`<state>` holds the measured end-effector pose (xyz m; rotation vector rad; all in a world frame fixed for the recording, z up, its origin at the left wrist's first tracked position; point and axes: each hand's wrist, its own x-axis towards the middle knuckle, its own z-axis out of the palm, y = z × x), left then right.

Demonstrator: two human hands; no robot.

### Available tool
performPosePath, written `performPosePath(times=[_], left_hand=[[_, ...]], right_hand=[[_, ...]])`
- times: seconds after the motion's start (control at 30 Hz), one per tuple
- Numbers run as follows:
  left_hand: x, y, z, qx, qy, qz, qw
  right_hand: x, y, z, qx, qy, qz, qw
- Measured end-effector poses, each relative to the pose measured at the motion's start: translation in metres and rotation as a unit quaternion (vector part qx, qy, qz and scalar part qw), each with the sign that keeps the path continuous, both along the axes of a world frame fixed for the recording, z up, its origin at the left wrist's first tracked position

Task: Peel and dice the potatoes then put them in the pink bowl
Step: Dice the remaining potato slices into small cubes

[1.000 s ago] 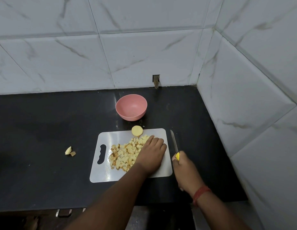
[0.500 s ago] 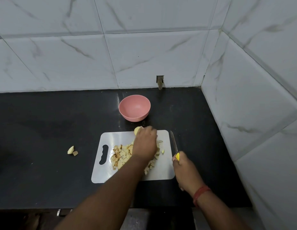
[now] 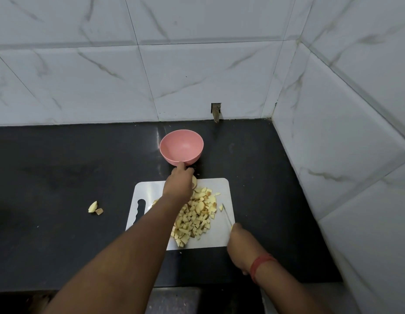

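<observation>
Scraps of potato point(image 3: 95, 207), two small bits touching each other, lie on the black counter point(image 3: 61, 177) well to the left of the white cutting board point(image 3: 222, 241). Next comes the board itself, its handle slot point(image 3: 140, 209) at the left end, with a heap of diced potato point(image 3: 197, 216) spread over its middle and right part. The left hand point(image 3: 179, 181) reaches across the board's far edge, fingers curled, one fingertip touching the near rim of the pink bowl point(image 3: 181, 146); whether it grips anything I cannot tell, as the palm is turned away. Just beside that hand, at the far edge of the board, a larger uncut piece of potato point(image 3: 194, 181) shows partly (the hand hides the rest). The bowl stands on the counter just beyond the board, with no potato visible inside. Farther right, the right hand point(image 3: 241, 247) is clamped round the yellow handle of a knife point(image 3: 227, 215), the blade lying low over the board's right edge. A red band point(image 3: 260, 264) circles that wrist.
</observation>
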<state>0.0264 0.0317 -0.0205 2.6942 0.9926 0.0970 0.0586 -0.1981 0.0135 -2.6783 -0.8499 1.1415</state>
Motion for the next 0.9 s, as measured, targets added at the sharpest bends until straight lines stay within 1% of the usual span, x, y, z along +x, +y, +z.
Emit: performPosePath(times=[0.1, 0.3, 0.4, 0.47, 0.53, 0.57, 0.67, 0.77, 0.83, 0.9], left_hand=[[0.0, -0.004, 0.004, 0.001, -0.024, -0.012, 1.0], [0.001, -0.021, 0.011, 0.03, -0.125, -0.024, 0.991], [0.004, -0.034, 0.014, 0.022, -0.158, -0.021, 0.987], [0.006, -0.042, 0.016, 0.016, -0.173, -0.017, 0.985], [0.006, -0.048, 0.019, -0.003, -0.188, -0.003, 0.982], [0.006, -0.051, 0.02, -0.015, -0.196, 0.008, 0.98], [0.007, -0.061, 0.02, -0.05, -0.202, 0.027, 0.978], [0.012, -0.079, 0.015, -0.085, -0.174, -0.007, 0.981], [0.015, -0.091, 0.01, -0.11, -0.153, -0.044, 0.981], [0.016, -0.101, 0.005, -0.111, -0.119, -0.084, 0.983]], right_hand=[[-0.007, 0.002, 0.0, 0.034, 0.014, 0.006, 0.999], [0.008, 0.013, 0.003, 0.042, -0.033, -0.058, 0.997], [0.016, 0.024, 0.0, 0.04, -0.042, -0.046, 0.997], [0.018, 0.032, -0.003, 0.025, -0.05, -0.008, 0.998], [0.019, 0.035, -0.004, 0.018, -0.044, 0.017, 0.999], [0.022, 0.034, -0.003, 0.018, -0.036, 0.011, 0.999], [0.033, 0.025, 0.004, 0.053, -0.004, -0.089, 0.995], [0.043, 0.013, 0.011, 0.125, 0.039, -0.194, 0.972], [0.047, 0.007, 0.012, 0.155, 0.045, -0.225, 0.961], [0.049, 0.004, 0.011, 0.17, 0.043, -0.236, 0.956]])
